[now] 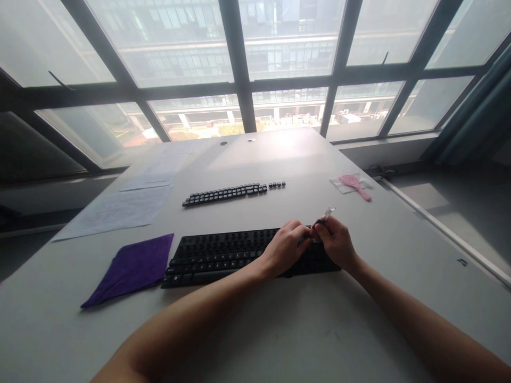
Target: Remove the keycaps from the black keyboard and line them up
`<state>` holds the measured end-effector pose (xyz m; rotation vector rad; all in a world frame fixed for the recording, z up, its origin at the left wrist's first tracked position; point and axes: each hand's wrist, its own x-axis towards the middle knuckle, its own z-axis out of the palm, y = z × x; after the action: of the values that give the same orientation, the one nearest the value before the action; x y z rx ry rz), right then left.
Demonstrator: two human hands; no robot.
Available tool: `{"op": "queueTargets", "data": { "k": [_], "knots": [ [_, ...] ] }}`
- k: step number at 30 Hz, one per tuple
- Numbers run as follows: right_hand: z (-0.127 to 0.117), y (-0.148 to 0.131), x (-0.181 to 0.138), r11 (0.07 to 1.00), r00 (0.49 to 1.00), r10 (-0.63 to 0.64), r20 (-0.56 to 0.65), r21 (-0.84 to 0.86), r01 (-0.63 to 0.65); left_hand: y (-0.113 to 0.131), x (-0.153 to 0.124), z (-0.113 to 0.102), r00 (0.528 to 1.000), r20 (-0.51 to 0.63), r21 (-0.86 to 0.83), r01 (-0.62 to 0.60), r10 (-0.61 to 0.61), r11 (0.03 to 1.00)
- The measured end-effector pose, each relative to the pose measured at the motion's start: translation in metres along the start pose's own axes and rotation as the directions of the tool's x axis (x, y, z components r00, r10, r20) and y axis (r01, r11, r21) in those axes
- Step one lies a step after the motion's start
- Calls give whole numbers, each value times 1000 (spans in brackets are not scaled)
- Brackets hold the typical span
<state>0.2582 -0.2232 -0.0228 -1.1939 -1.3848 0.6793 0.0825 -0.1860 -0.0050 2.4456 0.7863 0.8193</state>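
Papers (115, 210) upper left, purple cloth (133, 268) lower left on the tabletop (279, 330). Keyboard (215, 255) centre, row of loose keys (227, 193) above it. Left hand (285, 247) curled over the keyboard's right end, grip unclear. Right hand (337, 242) touches it, closed around a small clear tool (328, 214). Pink brush (354, 185) right.

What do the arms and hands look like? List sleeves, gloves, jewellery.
The left forearm and right forearm are bare, with no sleeves in view. The left hand and right hand wear no gloves. No watch, bracelet or ring shows, though such detail is small here.
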Motion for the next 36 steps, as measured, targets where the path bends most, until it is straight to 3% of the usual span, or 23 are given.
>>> {"op": "queueTargets", "data": {
  "k": [4, 8, 14, 17, 20, 23, 27, 31, 36],
  "knots": [
    [-1, -15, -2, 961, 997, -74, -37, -269, 62, 2, -3, -2, 995, -79, 6, -63, 63, 998],
    [-2, -25, -4, 926, 999, -30, 13, -375, 32, 4, -4, -2, 981, -14, 164, -191, 196, 968],
    [-2, -29, -4, 962, 1000, 28, -12, -271, -30, 6, -5, -1, 967, 16, 304, -246, 253, 920],
    [-2, -30, -4, 972, 999, 40, -20, -230, -44, 11, -7, -4, 967, -23, 260, -238, 252, 936],
    [-2, -28, -3, 982, 999, 43, -27, -183, -47, 8, -1, -16, 981, -95, 163, -155, 172, 974],
    [-4, -25, -1, 989, 999, 41, -29, -139, -45, -13, 22, -39, 989, -147, 173, -1, 27, 985],
    [-5, -23, 0, 993, 999, 45, -17, -108, -47, -60, 65, -75, 983, -100, 492, 184, -154, 851],
    [-5, -23, -1, 993, 998, 58, 32, -109, -54, -97, 98, -90, 978, 8, 657, 152, -209, 738],
    [-6, -21, -1, 991, 995, 63, 74, -120, -54, -116, 116, -81, 972, 106, 706, 75, -209, 704]
  ]
}}
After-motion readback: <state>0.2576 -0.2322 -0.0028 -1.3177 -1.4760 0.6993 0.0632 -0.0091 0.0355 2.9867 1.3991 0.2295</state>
